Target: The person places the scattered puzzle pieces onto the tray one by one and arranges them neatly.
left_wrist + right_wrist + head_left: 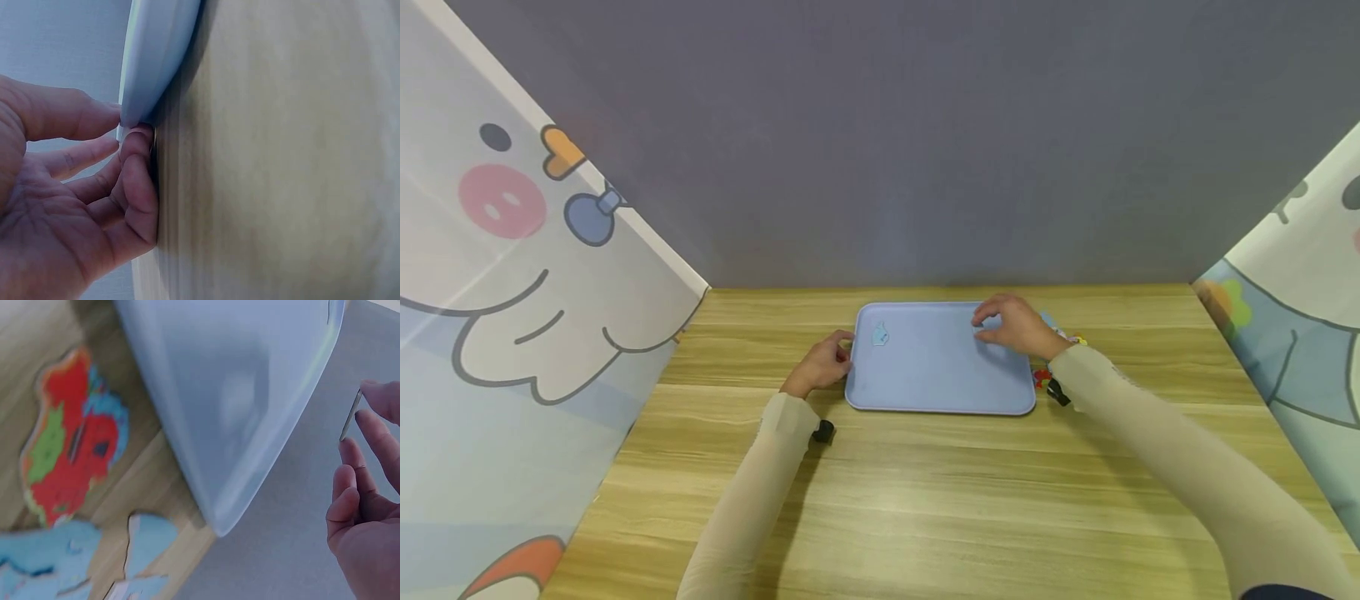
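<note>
A light blue tray [936, 367] lies on the wooden table, with a small light blue puzzle piece [880, 334] near its upper left corner. At the tray's left edge, my left hand [823, 363] pinches the rim, thumb on the outer lip and curled fingers low against the table in the left wrist view. Over the tray's right part, my right hand [1015, 327] pinches a thin flat piece [351, 415] between thumb and fingertips. That piece shows edge-on in the right wrist view, so its face is hidden.
Right of the tray, partly behind my right wrist, lie a red, green and blue puzzle piece [78, 437] and several light blue pieces [150, 542]. A grey wall [925, 150] rises behind the table [970, 500], and cartoon-printed panels [512, 317] flank it.
</note>
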{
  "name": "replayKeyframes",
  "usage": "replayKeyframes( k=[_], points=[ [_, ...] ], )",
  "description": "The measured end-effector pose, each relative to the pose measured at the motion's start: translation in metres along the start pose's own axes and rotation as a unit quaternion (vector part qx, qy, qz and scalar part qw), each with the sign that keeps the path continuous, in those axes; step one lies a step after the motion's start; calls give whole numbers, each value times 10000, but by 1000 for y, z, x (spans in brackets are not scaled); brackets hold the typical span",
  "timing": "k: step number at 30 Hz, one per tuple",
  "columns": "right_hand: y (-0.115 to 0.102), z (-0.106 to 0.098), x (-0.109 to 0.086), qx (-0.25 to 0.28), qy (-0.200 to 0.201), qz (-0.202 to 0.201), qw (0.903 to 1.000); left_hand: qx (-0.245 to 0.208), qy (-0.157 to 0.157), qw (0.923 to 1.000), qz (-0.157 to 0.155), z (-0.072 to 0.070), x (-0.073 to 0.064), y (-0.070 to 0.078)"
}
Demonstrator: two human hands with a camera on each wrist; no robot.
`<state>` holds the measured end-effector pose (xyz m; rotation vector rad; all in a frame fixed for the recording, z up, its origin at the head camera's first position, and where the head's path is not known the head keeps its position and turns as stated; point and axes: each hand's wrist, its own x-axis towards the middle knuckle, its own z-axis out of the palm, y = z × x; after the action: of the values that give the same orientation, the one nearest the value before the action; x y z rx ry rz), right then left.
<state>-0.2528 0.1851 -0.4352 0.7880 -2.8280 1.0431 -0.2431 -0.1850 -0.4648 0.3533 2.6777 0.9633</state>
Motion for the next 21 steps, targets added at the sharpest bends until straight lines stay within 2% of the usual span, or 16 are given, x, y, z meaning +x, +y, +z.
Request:
replayKeyframes(
  k=[13,21],
  points=[
    [-17,19,18,179,-88,-5,9998,-23,-54,10000,-24,-3,-2,4],
    [-26,32,30,111,-105,-98,9998,8,-50,10000,-52,-1,-2,4]
  ],
)
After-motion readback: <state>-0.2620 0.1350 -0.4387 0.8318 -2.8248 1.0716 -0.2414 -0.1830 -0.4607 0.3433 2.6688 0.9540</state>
